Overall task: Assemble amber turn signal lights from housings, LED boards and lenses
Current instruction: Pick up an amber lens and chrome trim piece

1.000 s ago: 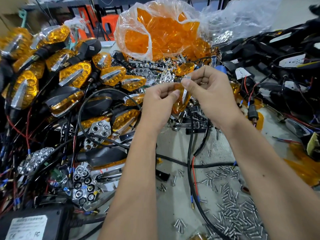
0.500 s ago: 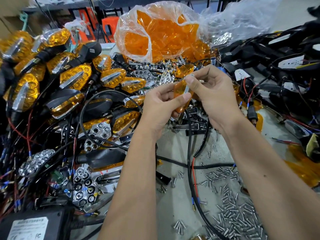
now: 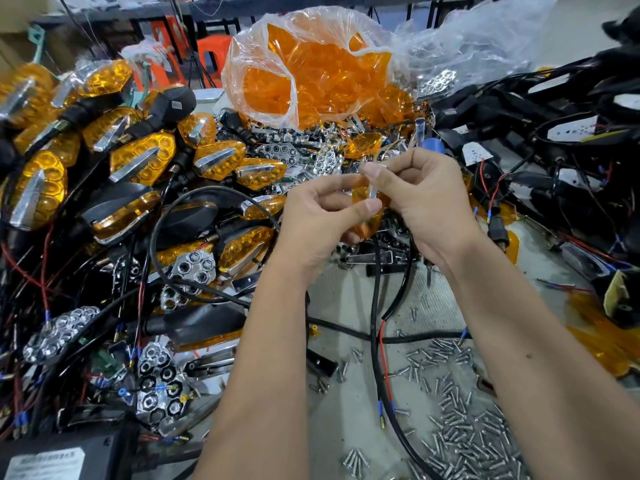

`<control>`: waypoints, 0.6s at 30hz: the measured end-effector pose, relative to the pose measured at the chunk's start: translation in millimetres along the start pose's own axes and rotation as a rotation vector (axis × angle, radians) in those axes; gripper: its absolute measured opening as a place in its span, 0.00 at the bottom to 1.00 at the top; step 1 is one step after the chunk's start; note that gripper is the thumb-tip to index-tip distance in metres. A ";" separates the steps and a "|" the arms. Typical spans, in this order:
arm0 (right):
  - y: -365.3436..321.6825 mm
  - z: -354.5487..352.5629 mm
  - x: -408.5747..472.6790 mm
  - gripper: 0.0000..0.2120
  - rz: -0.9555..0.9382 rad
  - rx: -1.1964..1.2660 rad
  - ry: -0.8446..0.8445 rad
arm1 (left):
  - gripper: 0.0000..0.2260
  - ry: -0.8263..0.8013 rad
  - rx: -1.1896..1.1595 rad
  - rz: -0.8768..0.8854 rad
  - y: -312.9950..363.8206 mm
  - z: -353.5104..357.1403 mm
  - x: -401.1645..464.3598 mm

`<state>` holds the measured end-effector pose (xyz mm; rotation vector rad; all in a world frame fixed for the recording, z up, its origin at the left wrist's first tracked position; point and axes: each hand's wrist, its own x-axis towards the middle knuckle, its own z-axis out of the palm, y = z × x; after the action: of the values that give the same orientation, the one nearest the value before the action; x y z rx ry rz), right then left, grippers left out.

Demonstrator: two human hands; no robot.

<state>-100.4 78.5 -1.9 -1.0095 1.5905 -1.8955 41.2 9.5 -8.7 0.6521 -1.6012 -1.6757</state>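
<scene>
An amber lens [image 3: 366,210] is held upright between both hands above the bench centre. My left hand [image 3: 320,220] grips its left side, thumb pressed on the front. My right hand [image 3: 429,202] pinches a slim chrome strip [image 3: 372,188] that lies down the lens face. A heap of finished amber turn signals [image 3: 145,157] with black housings fills the left. Chrome reflector boards [image 3: 194,266] lie among the wires. A clear bag of amber lenses [image 3: 322,77] stands at the back.
Loose screws [image 3: 460,403] are scattered at the lower right. A black cable with red wire [image 3: 375,341] runs down the middle of the grey table [image 3: 346,410]. Black housings and wiring [image 3: 571,133] pile up at the right. A black box [image 3: 52,459] sits at the lower left.
Both hands have shifted slightly with the lens; my right hand's fingers now pinch the chrome strip against the lens face, and my left thumb has moved onto the lens front.
</scene>
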 end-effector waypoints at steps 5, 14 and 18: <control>-2.8 0.9 -1.5 0.08 0.018 0.064 -0.044 | 0.20 -0.009 -0.076 -0.164 1.4 -3.3 1.6; -7.3 -0.2 -2.7 0.08 0.005 0.112 -0.010 | 0.07 -0.080 -0.126 -0.187 3.3 -8.1 0.3; -5.8 -3.7 -0.6 0.08 0.006 0.155 -0.011 | 0.07 -0.013 -0.120 -0.195 5.2 -8.4 1.3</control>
<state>-102.3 82.5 3.3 -0.9462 1.4143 -1.9716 47.7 3.4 -4.3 0.7576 -1.4714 -1.9045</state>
